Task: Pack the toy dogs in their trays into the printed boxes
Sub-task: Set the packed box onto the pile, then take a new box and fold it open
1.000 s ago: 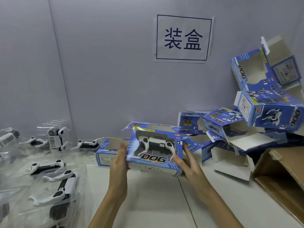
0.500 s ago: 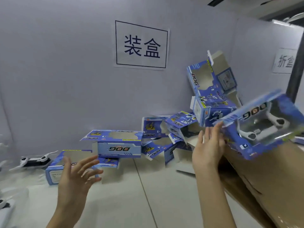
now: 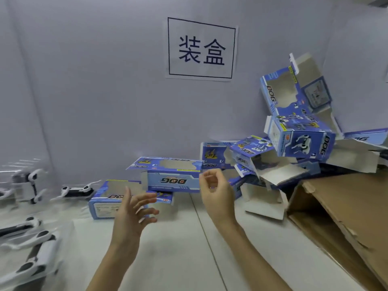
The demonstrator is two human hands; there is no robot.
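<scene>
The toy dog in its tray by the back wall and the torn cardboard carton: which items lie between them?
In the head view, printed boxes lie between toy dog and carton, stacked toward the carton.

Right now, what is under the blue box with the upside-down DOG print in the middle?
The upside-down DOG box rests on another printed box lying on the white table. A small blue printed piece shows beneath it; whether that is a third box is hidden.

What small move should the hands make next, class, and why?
Probably reach the left hand to the empty box just ahead. Both it and the right hand hold nothing, and trayed toy dogs wait unpacked at the left.
</scene>
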